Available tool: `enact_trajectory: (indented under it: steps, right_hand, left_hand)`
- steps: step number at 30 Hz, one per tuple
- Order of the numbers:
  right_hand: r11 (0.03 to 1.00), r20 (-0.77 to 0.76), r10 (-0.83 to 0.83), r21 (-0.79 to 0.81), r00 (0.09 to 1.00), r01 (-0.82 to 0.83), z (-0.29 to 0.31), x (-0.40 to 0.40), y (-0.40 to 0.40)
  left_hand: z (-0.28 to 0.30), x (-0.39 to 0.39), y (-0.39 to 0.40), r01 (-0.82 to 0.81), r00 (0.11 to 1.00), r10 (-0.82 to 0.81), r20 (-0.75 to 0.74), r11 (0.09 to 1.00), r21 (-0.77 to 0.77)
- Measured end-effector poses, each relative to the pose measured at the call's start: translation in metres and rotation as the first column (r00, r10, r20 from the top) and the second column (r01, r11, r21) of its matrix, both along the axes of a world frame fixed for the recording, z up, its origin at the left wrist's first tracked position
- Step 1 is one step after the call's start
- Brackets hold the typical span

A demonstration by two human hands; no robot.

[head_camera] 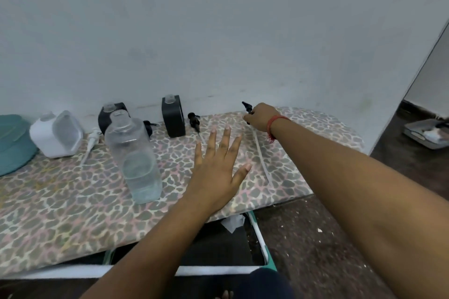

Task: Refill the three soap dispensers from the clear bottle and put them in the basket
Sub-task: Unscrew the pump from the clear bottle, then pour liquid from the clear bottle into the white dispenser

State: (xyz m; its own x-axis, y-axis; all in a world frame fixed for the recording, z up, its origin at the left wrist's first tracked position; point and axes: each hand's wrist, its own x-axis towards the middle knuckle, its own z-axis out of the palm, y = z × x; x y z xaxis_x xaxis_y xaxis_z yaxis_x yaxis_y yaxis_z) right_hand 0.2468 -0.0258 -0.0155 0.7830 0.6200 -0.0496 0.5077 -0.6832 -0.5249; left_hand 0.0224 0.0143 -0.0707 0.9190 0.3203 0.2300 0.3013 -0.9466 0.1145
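A clear bottle (135, 158), uncapped and partly filled, stands on the leopard-print table (60, 201). Behind it are a white dispenser (57, 133) and two black dispensers (173, 116) (103, 118), all with their pumps off. A white pump (91, 141) and a black pump (194, 122) lie beside them. My left hand (217, 167) hovers flat with fingers spread, right of the clear bottle. My right hand (261, 116) is closed on another black pump (247, 107) near the wall, its long clear tube (262, 160) trailing toward me.
A teal basket (12, 143) sits at the table's left edge. The wall runs right behind the dispensers. A grey tray (427, 133) lies on the dark floor to the right. A frame with paper scraps shows under the table's front edge.
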Motion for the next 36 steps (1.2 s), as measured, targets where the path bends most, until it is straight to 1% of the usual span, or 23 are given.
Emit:
enact_trajectory:
  steps: [4, 7, 10, 13, 17, 22, 25, 31, 36]
  right_hand:
    - [0.991, 0.03, 0.012, -0.136, 0.999, -0.007, -0.02, 0.008, 0.006]
    - [0.98, 0.052, 0.03, -0.197, 0.998, -0.02, -0.03, 0.011, 0.007]
    - [0.98, 0.076, 0.038, -0.195, 0.996, -0.022, -0.035, 0.012, 0.004]
    - [0.985, 0.087, 0.011, -0.175, 0.996, 0.005, -0.039, 0.011, -0.001]
    - [0.99, 0.219, -0.022, -0.133, 0.975, 0.052, -0.024, -0.006, -0.009]
    - [0.99, 0.333, 0.029, -0.137, 0.942, 0.018, 0.003, -0.04, -0.02]
    - [0.989, 0.373, 0.071, -0.144, 0.925, -0.017, 0.023, -0.066, -0.023]
    - [0.991, 0.459, 0.131, -0.073, 0.879, -0.11, 0.069, -0.131, -0.02]
    - [0.975, 0.495, 0.201, -0.015, 0.845, -0.223, 0.099, -0.185, -0.009]
  left_hand:
    - [-0.01, 0.011, 0.001, -0.013, 0.999, 0.012, -0.051, 1.0, -0.022]
    - [-0.016, 0.017, 0.001, -0.035, 0.997, 0.033, -0.077, 0.999, -0.024]
    - [-0.018, 0.017, -0.002, -0.043, 0.996, 0.04, -0.084, 0.999, -0.026]
    - [-0.018, 0.017, -0.003, -0.046, 0.993, 0.042, -0.108, 0.998, -0.032]
    - [-0.002, 0.002, -0.004, -0.056, 0.993, 0.052, -0.102, 0.998, -0.037]
    - [0.022, -0.022, -0.009, -0.059, 0.997, 0.059, -0.055, 0.998, 0.004]
    - [0.042, -0.042, -0.015, -0.06, 0.998, 0.06, -0.001, 0.998, 0.032]
    - [0.09, -0.096, -0.017, -0.094, 0.989, 0.081, 0.123, 0.99, 0.103]
    - [0.115, -0.142, 0.005, -0.174, 0.971, 0.149, 0.185, 0.976, 0.131]
